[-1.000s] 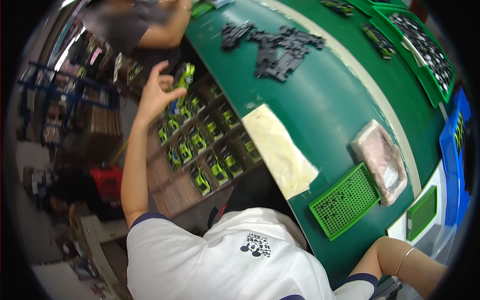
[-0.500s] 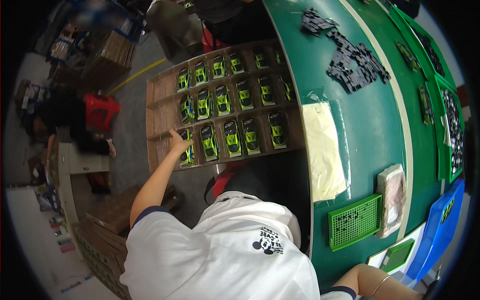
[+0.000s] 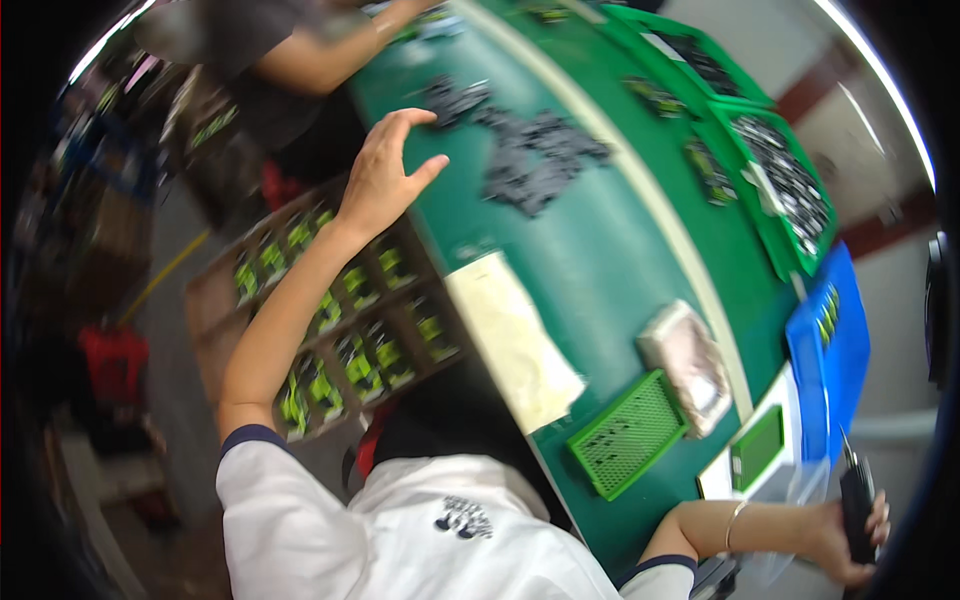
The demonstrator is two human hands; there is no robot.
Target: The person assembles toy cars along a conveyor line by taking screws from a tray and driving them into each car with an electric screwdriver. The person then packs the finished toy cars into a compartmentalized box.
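Note:
My left hand [image 3: 385, 180] is raised over the near edge of the green workbench [image 3: 470, 215], its fingers and thumb spread around nothing. Just beyond its fingertips lies a small cluster of black plastic parts [image 3: 452, 100], with a larger cluster of black parts [image 3: 545, 160] to the right. Below my left forearm is a brown compartment tray [image 3: 215, 310] of green-and-black toy cars [image 3: 360, 365], partly hidden by the arm. At the far right, my right hand [image 3: 848, 535] grips a black screwdriver [image 3: 857, 500] whose thin metal bit points upward.
On the bench lie a cream sheet [image 3: 515, 340], a green perforated tray [image 3: 630, 430] and a pale box [image 3: 690, 370]. Green bins [image 3: 780, 175] of small parts and a blue bin [image 3: 835, 350] line the far side. Another person's arm [image 3: 340, 50] reaches in at the top.
My left hand has left the toy car at the tray's left end and moved up and right over the bench. The view has swung right, bringing my right hand with the screwdriver into sight.

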